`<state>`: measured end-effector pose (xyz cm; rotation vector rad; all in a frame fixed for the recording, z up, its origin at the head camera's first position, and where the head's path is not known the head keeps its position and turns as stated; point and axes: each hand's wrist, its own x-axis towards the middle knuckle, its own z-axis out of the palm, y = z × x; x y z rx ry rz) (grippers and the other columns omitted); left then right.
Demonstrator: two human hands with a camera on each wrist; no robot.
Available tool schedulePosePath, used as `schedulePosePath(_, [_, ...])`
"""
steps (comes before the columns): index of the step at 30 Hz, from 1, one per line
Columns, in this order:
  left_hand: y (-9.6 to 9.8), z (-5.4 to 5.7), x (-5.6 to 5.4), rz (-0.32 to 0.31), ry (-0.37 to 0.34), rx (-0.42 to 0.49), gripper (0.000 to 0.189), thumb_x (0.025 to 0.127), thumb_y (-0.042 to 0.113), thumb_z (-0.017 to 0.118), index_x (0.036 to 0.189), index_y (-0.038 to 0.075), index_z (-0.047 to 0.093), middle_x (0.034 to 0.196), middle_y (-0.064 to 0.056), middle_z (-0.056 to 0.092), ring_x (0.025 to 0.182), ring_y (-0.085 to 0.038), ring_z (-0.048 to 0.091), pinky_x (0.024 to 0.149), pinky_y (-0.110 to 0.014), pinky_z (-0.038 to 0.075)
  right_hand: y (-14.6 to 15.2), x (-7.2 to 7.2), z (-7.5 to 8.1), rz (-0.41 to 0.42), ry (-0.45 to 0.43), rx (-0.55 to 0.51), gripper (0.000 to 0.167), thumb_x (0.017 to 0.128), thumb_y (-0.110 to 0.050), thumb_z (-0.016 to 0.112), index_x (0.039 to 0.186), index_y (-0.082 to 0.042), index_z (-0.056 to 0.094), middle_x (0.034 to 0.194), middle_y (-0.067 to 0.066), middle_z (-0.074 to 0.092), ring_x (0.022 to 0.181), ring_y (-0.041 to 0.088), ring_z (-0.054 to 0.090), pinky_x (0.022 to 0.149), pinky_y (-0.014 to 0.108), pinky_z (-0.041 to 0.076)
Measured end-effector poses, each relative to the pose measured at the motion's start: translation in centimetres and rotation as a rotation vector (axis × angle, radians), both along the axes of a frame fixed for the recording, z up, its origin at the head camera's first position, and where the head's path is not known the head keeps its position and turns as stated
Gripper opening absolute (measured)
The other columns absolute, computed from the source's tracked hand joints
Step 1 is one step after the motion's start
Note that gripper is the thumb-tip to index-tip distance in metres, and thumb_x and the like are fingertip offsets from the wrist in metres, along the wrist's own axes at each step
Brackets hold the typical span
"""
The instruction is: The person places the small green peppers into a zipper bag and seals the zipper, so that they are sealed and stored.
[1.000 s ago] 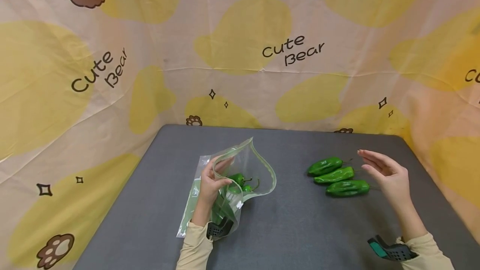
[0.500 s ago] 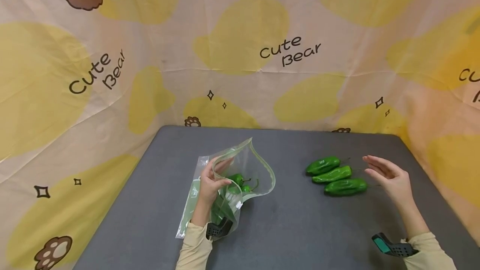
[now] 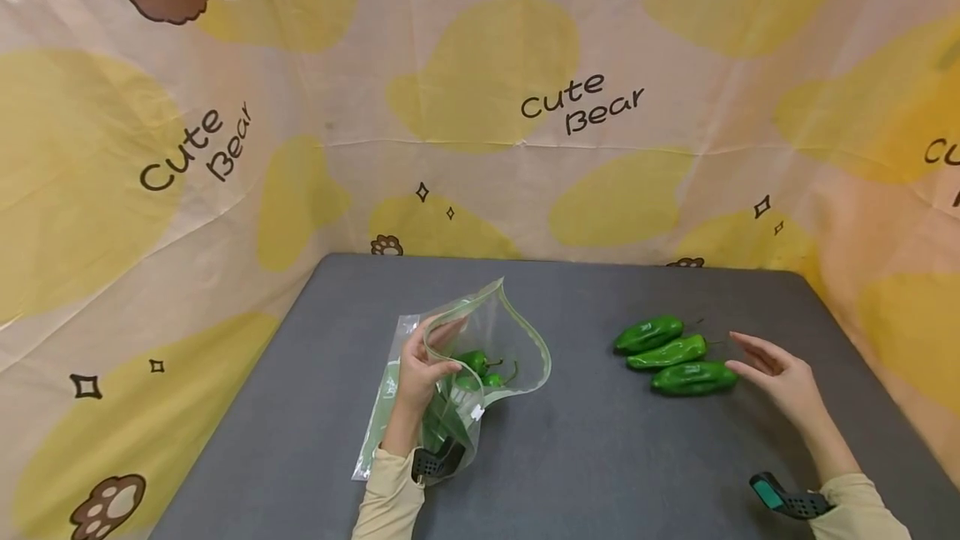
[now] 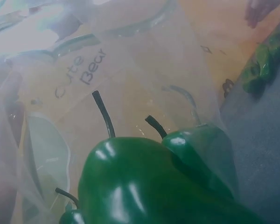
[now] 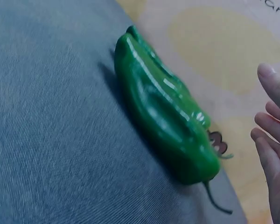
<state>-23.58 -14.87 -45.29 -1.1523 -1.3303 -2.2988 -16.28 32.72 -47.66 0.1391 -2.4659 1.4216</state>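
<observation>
In the head view, my left hand (image 3: pixel 420 369) holds a clear zip bag (image 3: pixel 525 340) by its side, and the bag's mouth gapes to the right. Green peppers (image 3: pixel 472 361) lie inside it; the left wrist view shows them close up, stems upward, with plastic around them. On the right, three more green peppers (image 3: pixel 693 378) lie side by side on the table. My right hand (image 3: pixel 780 373), fingers extended and thumb apart, hovers at the stem end of the nearest one. The right wrist view has that pepper (image 5: pixel 163 116) large, with a gap between it and the fingers.
A grey table (image 3: pixel 585 457) carries everything. Cloth with bear prints (image 3: pixel 465 65) hangs behind it and along both sides. A green-printed flat plastic part (image 3: pixel 382 407) lies under my left forearm. Each wrist wears a dark camera mount (image 3: pixel 795 502).
My right hand has come down and slightly toward me, closer to the nearest pepper's stem end. The left hand and the bag stay put; the head view shifts slightly.
</observation>
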Motion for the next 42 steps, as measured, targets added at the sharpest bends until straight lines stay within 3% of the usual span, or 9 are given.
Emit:
schedulePosePath(11, [-0.1, 0.0, -0.1, 0.014, 0.008, -0.006, 0.055, 0.07, 0.009, 0.074, 0.12, 0.004, 0.052, 0.114, -0.01, 0.058, 0.108, -0.022, 0.052, 0.095, -0.03, 0.035, 0.5, 0.3, -1.7, -0.054, -0.128, 0.105, 0.053, 0.085, -0.024, 0.063, 0.128, 0.001, 0.046, 0.115, -0.022, 0.043, 0.097, -0.018, 0.039, 0.072, 0.003, 0.038])
schedulePosePath(16, [-0.2, -0.1, 0.0, 0.007, 0.008, -0.007, 0.055, 0.07, 0.009, 0.074, 0.12, 0.003, 0.052, 0.115, -0.01, 0.057, 0.109, -0.022, 0.052, 0.092, -0.028, 0.039, 0.4, 0.4, -1.8, -0.064, -0.205, 0.138, 0.061, 0.082, -0.029, 0.065, 0.129, 0.003, 0.043, 0.126, 0.004, 0.048, 0.093, -0.019, 0.039, 0.07, 0.006, 0.042])
schedulePosePath(20, [-0.2, -0.2, 0.1, -0.002, 0.0, -0.022, 0.055, 0.071, 0.009, 0.073, 0.121, 0.005, 0.052, 0.116, -0.009, 0.057, 0.109, -0.022, 0.051, 0.083, -0.024, 0.045, 0.3, 0.4, -1.7, -0.066, -0.28, 0.234, 0.07, 0.079, -0.036, 0.066, 0.132, 0.002, 0.04, 0.127, 0.027, 0.043, 0.106, 0.007, 0.05, 0.072, 0.021, 0.049])
schedulePosePath(23, [-0.2, -0.3, 0.1, -0.003, -0.006, -0.027, 0.054, 0.071, 0.009, 0.073, 0.121, 0.006, 0.052, 0.116, -0.008, 0.057, 0.11, -0.021, 0.051, 0.078, -0.022, 0.047, 0.3, 0.4, -1.7, -0.066, -0.313, 0.283, 0.073, 0.078, -0.04, 0.067, 0.132, 0.003, 0.041, 0.126, 0.03, 0.041, 0.109, 0.038, 0.047, 0.076, 0.039, 0.048])
schedulePosePath(25, [-0.2, -0.2, 0.1, -0.008, -0.006, -0.024, 0.055, 0.071, 0.009, 0.073, 0.121, 0.005, 0.051, 0.117, -0.009, 0.057, 0.11, -0.022, 0.051, 0.078, -0.022, 0.047, 0.3, 0.4, -1.8, -0.067, -0.32, 0.298, 0.074, 0.077, -0.041, 0.068, 0.13, 0.003, 0.042, 0.125, 0.032, 0.041, 0.107, 0.044, 0.046, 0.078, 0.047, 0.045])
schedulePosePath(28, [-0.1, -0.2, 0.1, -0.007, -0.006, -0.027, 0.055, 0.071, 0.009, 0.073, 0.121, 0.005, 0.051, 0.117, -0.009, 0.057, 0.11, -0.022, 0.051, 0.081, -0.023, 0.046, 0.2, 0.4, -1.9, -0.073, -0.293, 0.329, 0.072, 0.076, -0.039, 0.069, 0.128, 0.004, 0.045, 0.121, 0.033, 0.044, 0.102, 0.04, 0.052, 0.076, 0.048, 0.046])
schedulePosePath(34, [-0.1, -0.2, 0.0, -0.006, -0.002, -0.03, 0.055, 0.071, 0.008, 0.073, 0.121, 0.006, 0.051, 0.117, -0.009, 0.056, 0.11, -0.021, 0.051, 0.078, -0.021, 0.047, 0.3, 0.1, -1.9, -0.061, -0.21, 0.343, 0.069, 0.074, -0.032, 0.072, 0.127, 0.004, 0.046, 0.12, 0.029, 0.047, 0.09, -0.005, 0.051, 0.068, 0.019, 0.049])
schedulePosePath(40, [0.0, -0.3, 0.0, -0.008, 0.007, -0.033, 0.054, 0.071, 0.007, 0.073, 0.121, 0.005, 0.051, 0.117, -0.008, 0.057, 0.11, -0.021, 0.051, 0.083, -0.024, 0.045, 0.0, 0.0, -2.4, -0.071, -0.21, 0.371, 0.065, 0.075, -0.034, 0.071, 0.125, 0.003, 0.049, 0.117, 0.033, 0.047, 0.096, 0.039, 0.055, 0.071, 0.044, 0.048])
schedulePosePath(42, [0.0, -0.4, -0.1, -0.011, 0.011, -0.032, 0.054, 0.072, 0.007, 0.073, 0.121, 0.005, 0.051, 0.117, -0.008, 0.057, 0.11, -0.021, 0.051, 0.088, -0.026, 0.042, 0.0, 0.0, -2.6, -0.07, -0.197, 0.378, 0.063, 0.075, -0.03, 0.072, 0.123, 0.004, 0.051, 0.115, 0.033, 0.049, 0.093, 0.039, 0.056, 0.07, 0.044, 0.049])
